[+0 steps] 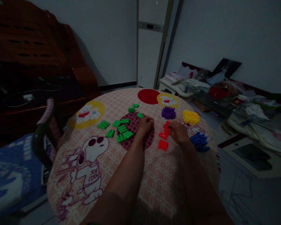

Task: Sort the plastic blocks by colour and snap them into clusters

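Observation:
Over the dark checkered circle of the tablecloth is my left hand (145,125), its fingers curled together; whatever they may hold is hidden. A green ridged plastic block (140,115) lies just beyond it. My right hand (178,132) has its fingertips closed at a red ridged plastic block (167,124), part of which the fingers cover. Nearer me are another red block (163,135) and a separate red one (163,145). Several green blocks (122,128) are scattered left of my left hand, some touching or overlapping.
A purple cluster (168,112), a yellow cluster (190,117) and a blue cluster (199,141) of blocks sit around my right hand. The round table's patterned cloth (121,175) lies under everything. A chair (41,134) stands left; a cluttered glass-topped cabinet (234,109) is at right.

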Tool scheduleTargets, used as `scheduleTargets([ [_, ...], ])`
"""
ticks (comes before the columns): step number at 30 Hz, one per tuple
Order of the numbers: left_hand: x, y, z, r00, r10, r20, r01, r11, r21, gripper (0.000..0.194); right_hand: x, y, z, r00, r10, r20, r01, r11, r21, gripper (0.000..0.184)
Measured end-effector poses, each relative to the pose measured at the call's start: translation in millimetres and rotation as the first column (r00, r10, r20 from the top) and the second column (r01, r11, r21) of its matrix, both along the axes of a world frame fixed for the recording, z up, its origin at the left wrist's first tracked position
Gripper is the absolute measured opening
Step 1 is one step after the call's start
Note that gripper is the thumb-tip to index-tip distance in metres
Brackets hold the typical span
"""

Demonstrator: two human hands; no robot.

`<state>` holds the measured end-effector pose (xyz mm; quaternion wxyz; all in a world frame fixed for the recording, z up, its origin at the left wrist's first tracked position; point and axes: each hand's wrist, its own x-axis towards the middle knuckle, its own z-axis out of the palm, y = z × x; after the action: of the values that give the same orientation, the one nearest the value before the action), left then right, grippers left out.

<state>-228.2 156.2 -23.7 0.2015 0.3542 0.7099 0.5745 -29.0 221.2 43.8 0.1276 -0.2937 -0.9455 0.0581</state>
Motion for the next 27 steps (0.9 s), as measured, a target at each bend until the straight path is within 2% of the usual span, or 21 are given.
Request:
scheduleTargets([
  [4, 0, -2, 3.3, 1.0, -0.001, -0.029, 0.001, 1.0, -0.004, 0.018, -1, -5, 7.9, 0.999, -0.033, 0.006, 0.033, 0.999, 0.016, 0.023],
  [9, 1, -3, 5.1, 1.0, -0.008, -0.026, 0.008, 1.0, -0.006, 0.018, -7, -18, 16.1, 0.973, -0.021, 0.231, 0.026, 1.0, -0.016, 0.022],
  [12, 1, -3, 4.4, 1.0, -0.001, -0.014, 0.001, 1.0, -0.006, 0.017, -17, -28, 12.0, 0.944, -0.041, 0.328, 0.044, 0.999, -0.002, 0.023],
  [15, 2, -4, 6.3, 1.0, -0.003, -0.016, 0.003, 1.0, -0.023, 0.017, -27, -36, 3.2, 0.932, -0.058, 0.358, 0.062, 0.998, -0.001, 0.02],
  [20, 2, -7, 11.7, 0.999, 0.0, -0.036, -0.001, 0.999, -0.044, 0.018, -30, -38, -4.4, 0.951, -0.046, 0.306, 0.048, 0.999, 0.0, 0.015],
  [23, 2, -6, 10.5, 0.999, 0.009, -0.044, -0.01, 0.999, -0.032, 0.017, -17, -28, 3.1, 0.972, -0.055, 0.23, 0.068, 0.996, -0.049, 0.013],
  [27, 2, -4, 7.1, 1.0, 0.007, -0.027, -0.007, 1.0, -0.019, 0.016, 12, -1, 19.0, 0.992, -0.124, 0.015, 0.125, 0.979, -0.163, 0.015],
])
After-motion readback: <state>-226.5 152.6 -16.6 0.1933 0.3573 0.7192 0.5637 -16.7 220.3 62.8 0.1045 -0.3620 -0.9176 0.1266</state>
